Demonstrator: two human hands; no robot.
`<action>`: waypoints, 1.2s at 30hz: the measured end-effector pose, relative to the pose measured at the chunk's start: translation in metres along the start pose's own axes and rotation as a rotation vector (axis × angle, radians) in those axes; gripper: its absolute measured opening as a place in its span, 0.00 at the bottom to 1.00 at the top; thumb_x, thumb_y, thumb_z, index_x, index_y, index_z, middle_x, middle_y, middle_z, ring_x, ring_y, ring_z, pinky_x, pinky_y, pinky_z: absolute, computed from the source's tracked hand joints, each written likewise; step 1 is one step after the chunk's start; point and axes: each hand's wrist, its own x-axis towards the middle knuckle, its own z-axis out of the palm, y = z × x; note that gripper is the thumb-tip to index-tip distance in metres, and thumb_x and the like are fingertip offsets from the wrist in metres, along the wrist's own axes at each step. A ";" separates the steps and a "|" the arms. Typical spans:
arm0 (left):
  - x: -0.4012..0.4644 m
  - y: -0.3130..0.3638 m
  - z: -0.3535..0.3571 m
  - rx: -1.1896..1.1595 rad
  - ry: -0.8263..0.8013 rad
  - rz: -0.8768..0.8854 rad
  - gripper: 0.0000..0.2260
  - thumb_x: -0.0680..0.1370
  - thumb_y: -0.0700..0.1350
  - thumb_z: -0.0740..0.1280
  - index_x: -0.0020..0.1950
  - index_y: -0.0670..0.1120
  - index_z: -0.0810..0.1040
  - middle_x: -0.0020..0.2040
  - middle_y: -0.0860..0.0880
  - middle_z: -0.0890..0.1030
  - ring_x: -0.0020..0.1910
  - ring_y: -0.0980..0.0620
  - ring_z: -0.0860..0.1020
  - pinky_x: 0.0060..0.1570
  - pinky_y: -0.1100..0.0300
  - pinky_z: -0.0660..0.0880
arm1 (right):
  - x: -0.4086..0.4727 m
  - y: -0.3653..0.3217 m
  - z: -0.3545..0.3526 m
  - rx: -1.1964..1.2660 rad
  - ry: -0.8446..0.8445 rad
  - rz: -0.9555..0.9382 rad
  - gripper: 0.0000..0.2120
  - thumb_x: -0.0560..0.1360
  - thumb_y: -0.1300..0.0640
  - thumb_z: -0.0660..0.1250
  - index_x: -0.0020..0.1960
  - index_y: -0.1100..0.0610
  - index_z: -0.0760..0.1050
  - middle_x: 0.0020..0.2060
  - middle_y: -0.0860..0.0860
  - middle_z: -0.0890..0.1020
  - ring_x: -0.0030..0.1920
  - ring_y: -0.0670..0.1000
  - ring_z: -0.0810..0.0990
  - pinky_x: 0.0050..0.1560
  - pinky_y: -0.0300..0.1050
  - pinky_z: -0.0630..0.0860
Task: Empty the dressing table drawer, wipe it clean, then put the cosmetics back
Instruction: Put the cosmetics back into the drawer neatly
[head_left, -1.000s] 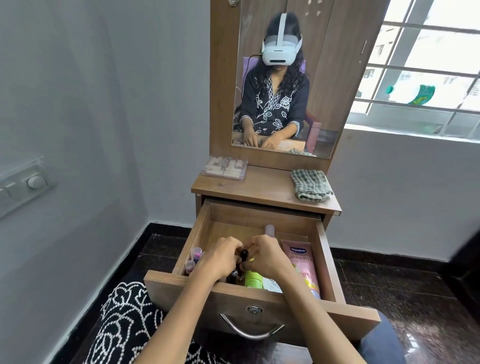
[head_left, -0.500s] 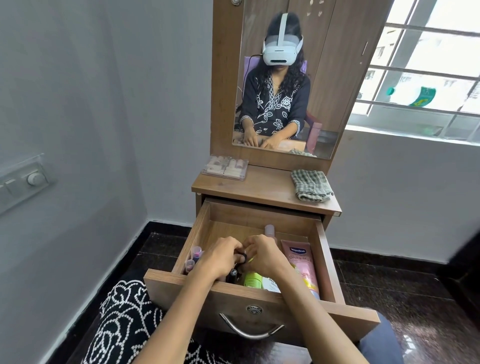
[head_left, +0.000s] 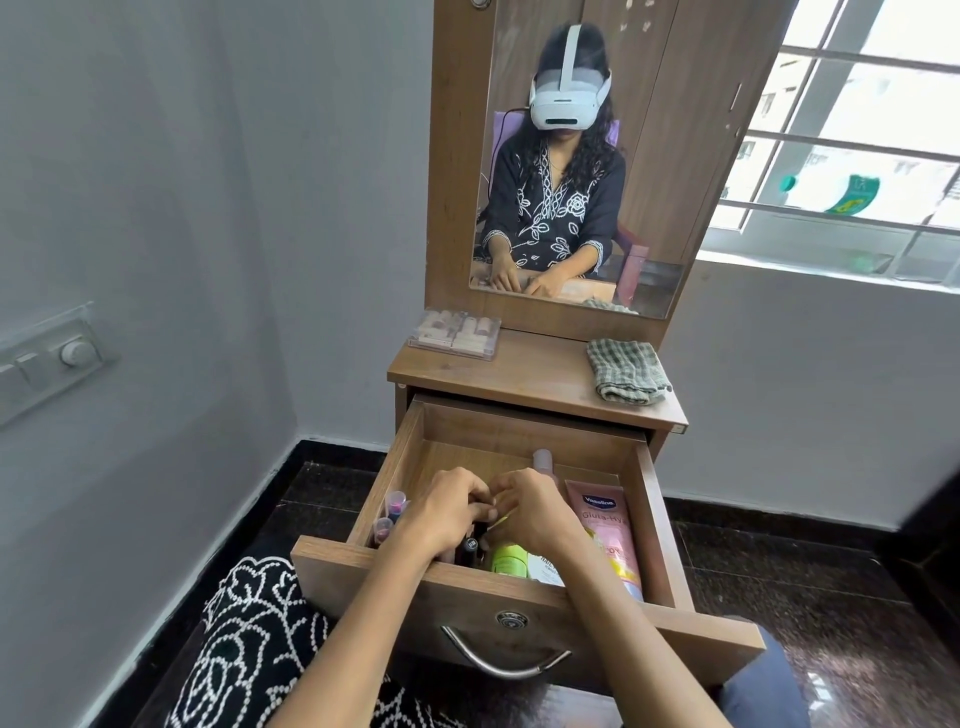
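Inside the open drawer (head_left: 660, 525), both hands' fingers (head_left: 480, 506) curl over cosmetics.

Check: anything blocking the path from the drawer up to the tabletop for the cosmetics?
Nothing visible. Both hands are already in the open drawer. The tabletop holds only a clear case at left and a folded cloth at right.

The drawer (head_left: 524, 592) stands pulled open below the dressing table top (head_left: 524, 376). Both hands reach into it side by side, the left hand (head_left: 441, 512) and the right hand (head_left: 535, 512) curled over small cosmetics, knuckles touching. A pink tube (head_left: 605, 530) lies along the drawer's right side, a green bottle (head_left: 510, 558) near the front, and small tubes (head_left: 392, 512) at the left. A checked cloth (head_left: 626, 376) and a clear box (head_left: 457, 332) rest on the top.
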 end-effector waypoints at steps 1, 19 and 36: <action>0.000 0.000 0.000 -0.006 0.001 0.001 0.09 0.76 0.44 0.68 0.55 0.46 0.82 0.54 0.49 0.82 0.52 0.53 0.79 0.51 0.56 0.75 | -0.001 0.000 -0.001 0.002 0.000 -0.001 0.22 0.61 0.68 0.78 0.54 0.62 0.78 0.31 0.45 0.78 0.33 0.43 0.78 0.32 0.31 0.71; 0.000 0.002 -0.007 -0.098 0.380 0.020 0.10 0.74 0.48 0.70 0.55 0.49 0.81 0.48 0.54 0.84 0.49 0.55 0.80 0.51 0.55 0.77 | 0.000 0.010 -0.001 0.302 0.291 0.031 0.11 0.71 0.71 0.69 0.51 0.60 0.79 0.39 0.51 0.81 0.27 0.36 0.77 0.30 0.25 0.72; -0.006 0.001 -0.016 -0.180 0.716 -0.249 0.15 0.77 0.51 0.66 0.62 0.50 0.76 0.58 0.49 0.81 0.58 0.46 0.77 0.48 0.51 0.77 | -0.004 0.009 -0.003 0.333 0.441 0.026 0.12 0.72 0.68 0.70 0.49 0.52 0.78 0.46 0.50 0.80 0.37 0.38 0.76 0.28 0.25 0.68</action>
